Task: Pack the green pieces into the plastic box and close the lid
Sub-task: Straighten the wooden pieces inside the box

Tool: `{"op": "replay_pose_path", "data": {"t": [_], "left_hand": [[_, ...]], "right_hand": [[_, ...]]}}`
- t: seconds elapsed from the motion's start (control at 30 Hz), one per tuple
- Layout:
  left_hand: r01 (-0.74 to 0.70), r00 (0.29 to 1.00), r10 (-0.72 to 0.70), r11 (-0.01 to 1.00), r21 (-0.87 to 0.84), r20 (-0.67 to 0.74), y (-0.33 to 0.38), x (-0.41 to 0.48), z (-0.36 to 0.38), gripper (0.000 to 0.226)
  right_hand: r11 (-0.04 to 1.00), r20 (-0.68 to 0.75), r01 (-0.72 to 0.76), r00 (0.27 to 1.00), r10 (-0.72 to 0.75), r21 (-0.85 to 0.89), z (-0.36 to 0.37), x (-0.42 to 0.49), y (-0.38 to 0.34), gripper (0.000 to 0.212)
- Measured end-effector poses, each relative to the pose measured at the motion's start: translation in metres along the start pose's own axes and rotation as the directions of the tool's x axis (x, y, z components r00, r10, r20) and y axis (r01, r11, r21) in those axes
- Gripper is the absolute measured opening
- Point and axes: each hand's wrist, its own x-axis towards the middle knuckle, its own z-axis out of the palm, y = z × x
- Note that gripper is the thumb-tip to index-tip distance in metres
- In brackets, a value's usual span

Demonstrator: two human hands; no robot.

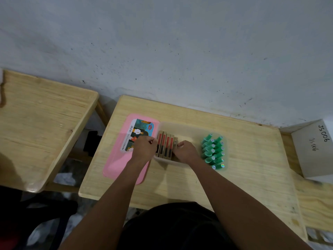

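A translucent plastic box sits in the middle of the wooden table. Several green pieces with shiny round stickers on their ends lie stacked in rows at its right end, seemingly inside the wall. At the box's left end, a row of brown-and-red flat packs stands on edge. My left hand is curled against the left side of this row. My right hand presses on the right side, so the packs are pinched between both hands. The pink lid lies flat to the left of the box, label up, partly under my left forearm.
A second wooden table stands to the left across a gap, with a black object in the gap. A white cardboard box marked JS006 stands at the right edge. A grey wall runs right behind the table.
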Motion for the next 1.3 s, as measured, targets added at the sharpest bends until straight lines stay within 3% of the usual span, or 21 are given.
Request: {"op": "replay_pose_path", "data": {"t": [0.37, 0.5, 0.57, 0.63, 0.7, 0.87, 0.97, 1.07, 1.17, 1.3], "left_hand": [[0.014, 1.0, -0.014, 1.0, -0.003, -0.002, -0.001, 0.0, 0.001, 0.027], [0.009, 1.0, -0.009, 1.0, 0.003, 0.005, -0.002, 0.0, 0.001, 0.027], [0.002, 1.0, -0.002, 1.0, 0.005, 0.0, -0.002, 0.0, 0.001, 0.027], [0.001, 1.0, -0.001, 1.0, 0.006, -0.001, -0.001, 0.0, 0.0, 0.027], [-0.002, 1.0, 0.001, 1.0, 0.024, 0.006, 0.002, -0.002, -0.002, 0.028], [-0.023, 0.999, 0.024, 0.999, 0.038, -0.024, 0.005, -0.005, -0.003, 0.03], [-0.025, 1.0, 0.026, 0.999, 0.024, -0.009, 0.002, -0.003, -0.001, 0.028], [-0.027, 1.0, 0.027, 1.0, 0.01, -0.004, 0.001, -0.003, -0.001, 0.026], [-0.006, 1.0, 0.006, 1.0, 0.007, 0.004, 0.0, -0.001, 0.0, 0.025], [0.002, 1.0, -0.002, 1.0, 0.012, -0.004, -0.002, 0.0, 0.003, 0.026]], "right_hand": [[0.993, 0.002, 0.015, 1.0, -0.015, -0.116, -0.005, 0.003, -0.003, 0.027], [0.991, -0.022, -0.056, 0.998, 0.059, 0.12, -0.011, 0.001, 0.001, 0.051], [0.956, 0.022, -0.13, 0.991, 0.129, 0.261, -0.02, 0.001, 0.002, 0.042], [0.841, 0.108, -0.216, 0.976, 0.187, 0.496, -0.027, -0.001, 0.002, 0.024], [0.788, 0.173, -0.253, 0.967, 0.188, 0.561, -0.033, -0.004, 0.005, 0.018], [0.914, 0.134, -0.154, 0.985, 0.111, 0.375, -0.028, -0.003, 0.011, 0.019], [0.958, 0.091, -0.08, 0.994, 0.056, 0.276, -0.015, -0.006, 0.002, 0.003], [0.97, 0.028, -0.079, 0.997, 0.075, 0.231, -0.001, -0.001, -0.004, 0.016], [0.997, -0.05, -0.022, 0.998, 0.025, 0.072, 0.002, 0.002, -0.005, 0.01], [0.99, 0.03, 0.077, 0.997, -0.074, -0.115, -0.007, 0.003, -0.001, 0.029]]}}
